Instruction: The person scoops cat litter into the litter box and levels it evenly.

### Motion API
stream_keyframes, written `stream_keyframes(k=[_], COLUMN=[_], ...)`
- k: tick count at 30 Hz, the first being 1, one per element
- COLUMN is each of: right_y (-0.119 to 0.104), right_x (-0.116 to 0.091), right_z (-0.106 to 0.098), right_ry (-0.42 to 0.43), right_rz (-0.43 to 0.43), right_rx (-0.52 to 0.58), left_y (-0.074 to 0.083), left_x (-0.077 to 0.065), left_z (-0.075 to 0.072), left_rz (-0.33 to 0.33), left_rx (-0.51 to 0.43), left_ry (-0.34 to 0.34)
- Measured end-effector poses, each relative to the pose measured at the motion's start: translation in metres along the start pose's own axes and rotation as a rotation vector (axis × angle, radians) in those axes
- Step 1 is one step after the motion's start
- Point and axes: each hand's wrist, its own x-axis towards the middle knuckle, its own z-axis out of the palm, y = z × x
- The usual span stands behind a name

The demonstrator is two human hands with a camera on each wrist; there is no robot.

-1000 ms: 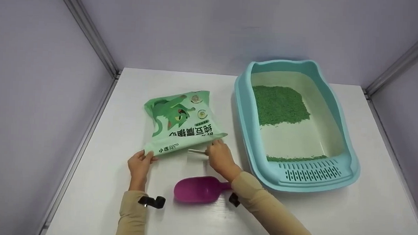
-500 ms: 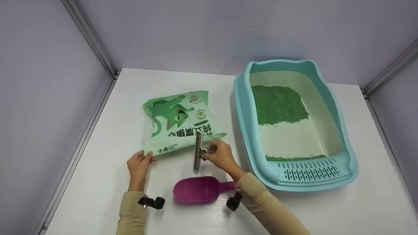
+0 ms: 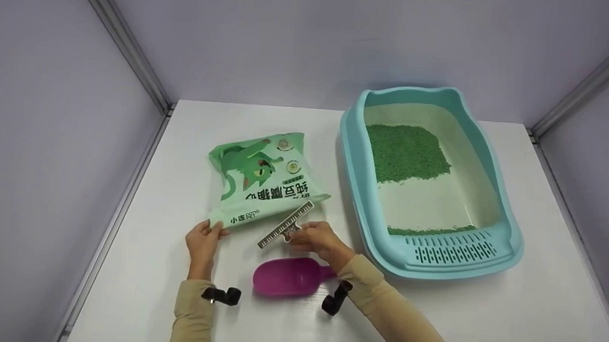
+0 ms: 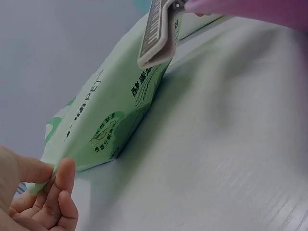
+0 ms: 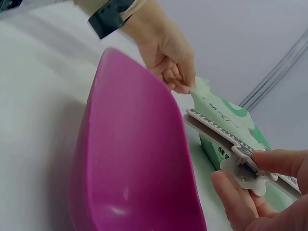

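A green bag of cat litter (image 3: 263, 172) with a cat printed on it lies on the white table, its near end folded over. My left hand (image 3: 202, 241) pinches the left corner of that fold between thumb and fingers, as the left wrist view shows close up. In my right hand (image 3: 321, 240), thumb and fingers pinch the grips of a long spring clip (image 3: 285, 225) with a piano-key pattern. The clip slants just in front of the fold's right half, its upper end overlapping the bag in the head view. Its spring (image 5: 248, 168) shows in the right wrist view.
A magenta scoop (image 3: 285, 277) lies in front of the bag, its handle partly under my right wrist. To the right stands a blue litter box (image 3: 355, 163) with green pellets (image 3: 408, 152) inside. Grey panels (image 3: 310, 43) wall the table at the back and sides.
My right hand has turned the clip from lying sideways, through vertical in the picture, to a slant, and has come slightly nearer the scoop. My left hand keeps its pinch on the bag's corner.
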Motion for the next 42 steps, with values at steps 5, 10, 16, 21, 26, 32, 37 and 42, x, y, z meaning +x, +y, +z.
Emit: stream_keyframes(k=[5,10,16,21,26,32,37,42], right_y=[0.000,0.002,0.007,0.008,0.004,-0.002,-0.004,-0.005], right_x=[0.003,0.009,0.014,0.012,0.013,0.021,0.024,0.027], right_z=[0.000,0.000,0.002,0.009,0.017,0.025,0.028,0.027], right_ry=[0.002,0.019,-0.015,0.022,0.023,0.028,0.038,0.024], right_rz=[0.108,0.174,0.149,0.122,0.141,0.172,0.182,0.188], right_rx=[0.109,0.193,0.262,0.237,0.289,0.365,0.380,0.384], left_y=[0.000,0.000,-0.001,-0.001,-0.001,-0.002,-0.004,-0.004], left_x=[0.001,0.002,0.002,0.002,0.002,0.000,0.001,0.002], left_z=[0.001,0.001,0.001,0.002,0.001,-0.001,0.000,0.000], left_rz=[-0.009,-0.009,-0.011,-0.016,-0.013,-0.001,0.019,0.027], left_rx=[0.012,0.022,0.023,0.010,0.006,0.011,0.009,0.016], left_ry=[0.001,0.002,0.007,0.007,0.007,0.012,0.010,0.011])
